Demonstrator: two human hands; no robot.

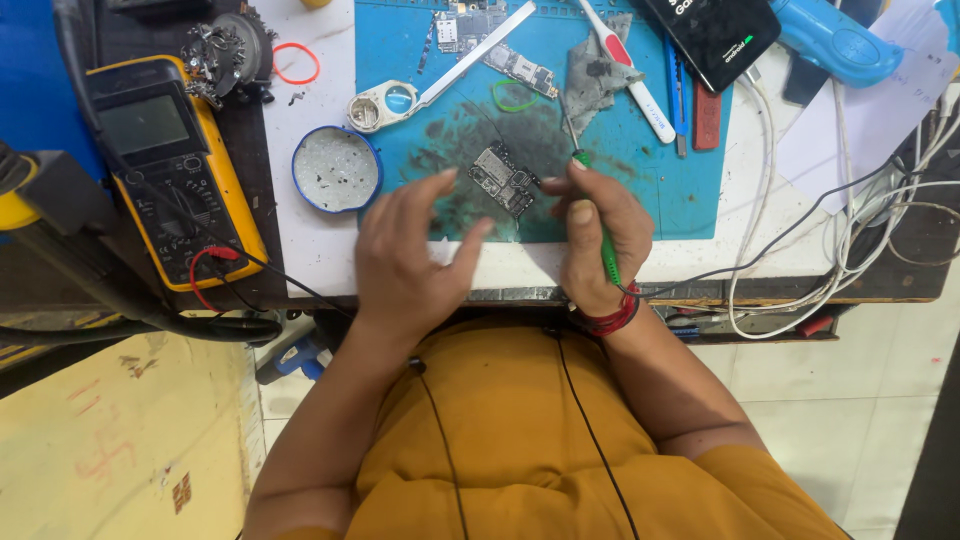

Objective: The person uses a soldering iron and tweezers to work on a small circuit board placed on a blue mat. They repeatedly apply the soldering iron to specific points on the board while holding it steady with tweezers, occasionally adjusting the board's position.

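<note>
A small dark circuit board [503, 179] lies on the blue work mat [690, 190]. My right hand [595, 235] grips a green-handled soldering iron [606, 250]; its thin tip rises toward the top of the mat, just right of the board. My left hand [405, 255] hovers left of the board with fingers spread and nothing in it, fingertips close to the board's left edge.
A yellow multimeter [170, 165] with red and black leads sits at left. A round blue tin [336, 170], a white magnifier [385, 105], a second board [520, 68], a grey cloth [592, 70], a dark phone [715, 35] and tangled white cables [850, 230] surround the mat.
</note>
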